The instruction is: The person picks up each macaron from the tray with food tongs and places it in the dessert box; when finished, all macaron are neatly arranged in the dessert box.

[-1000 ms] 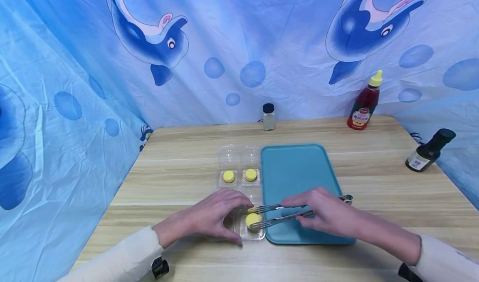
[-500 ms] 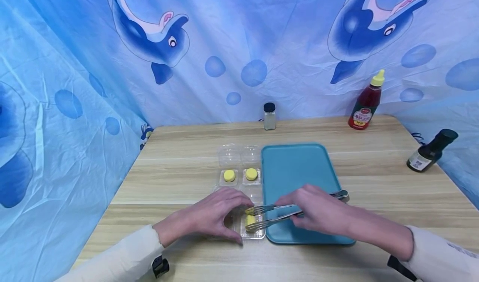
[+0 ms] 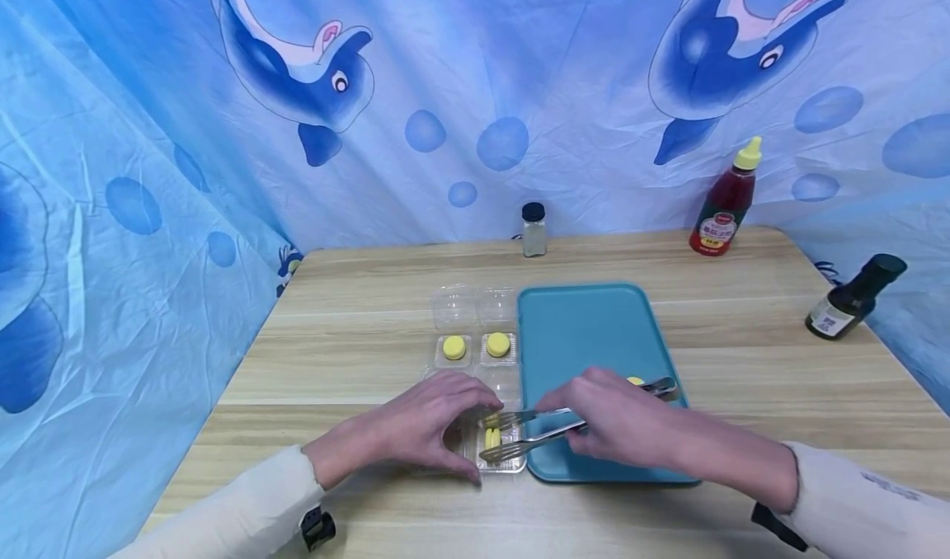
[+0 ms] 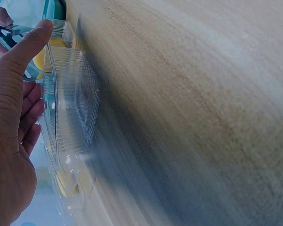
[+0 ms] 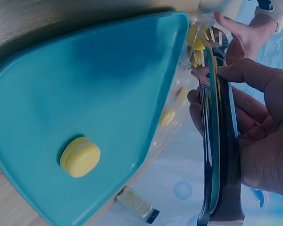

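Note:
My left hand (image 3: pixel 438 423) grips the near left side of a clear plastic box (image 4: pixel 68 89), thumb along its rim and fingers behind. With my right hand (image 3: pixel 616 419) I hold metal tongs (image 3: pixel 549 435), whose slotted, fork-like tips reach into the near right compartment. Between those tips a yellow macaron (image 3: pixel 492 439) stands on its edge. Two more box compartments at the back hold a yellow macaron (image 3: pixel 454 347) and another macaron (image 3: pixel 498 345), both lying flat. The near left compartment is mostly hidden by my left hand.
A blue-green tray (image 3: pixel 586 320) lies right beside the box, bearing one yellow macaron (image 5: pixel 80 157). Farther back stand a small black-capped jar (image 3: pixel 533 241) and a red sauce bottle (image 3: pixel 721 213). A dark bottle (image 3: pixel 853 299) stands at the right edge.
My right hand and the tongs have moved slightly left. The near macaron has turned from lying flat onto its edge. The tray's macaron has come into the head view; my left hand stays put.

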### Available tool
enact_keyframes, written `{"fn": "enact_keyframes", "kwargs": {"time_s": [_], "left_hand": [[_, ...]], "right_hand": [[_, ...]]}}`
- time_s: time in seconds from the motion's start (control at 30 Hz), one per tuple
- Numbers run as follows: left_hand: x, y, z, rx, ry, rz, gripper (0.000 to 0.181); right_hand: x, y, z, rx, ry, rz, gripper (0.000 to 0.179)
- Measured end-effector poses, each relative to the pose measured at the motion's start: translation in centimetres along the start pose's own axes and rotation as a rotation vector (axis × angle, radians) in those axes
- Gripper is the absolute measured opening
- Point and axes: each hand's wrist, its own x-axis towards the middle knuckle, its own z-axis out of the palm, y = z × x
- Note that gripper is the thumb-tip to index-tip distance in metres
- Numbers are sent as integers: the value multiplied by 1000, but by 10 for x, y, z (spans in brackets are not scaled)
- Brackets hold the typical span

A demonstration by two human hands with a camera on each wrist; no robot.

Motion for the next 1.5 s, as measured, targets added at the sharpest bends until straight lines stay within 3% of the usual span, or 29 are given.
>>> {"fn": "enact_keyframes", "kwargs": {"time_s": [0.43,0.83,1.13,1.5], "left_hand": [[0,2,-2,5,-19,-15,90],[0,1,-2,1,-19,-17,89],[0,2,-2,-3,-24,-21,89],[0,3,-3,14,-41,-33,92]], "right_hand": [[-1,-7,-4,-13,9,67,41],[0,-8,-6,-24,7,36,41],[2,-10,-5,-37,0,58,42],[-1,-4,-7,25,-1,53,42]]}}
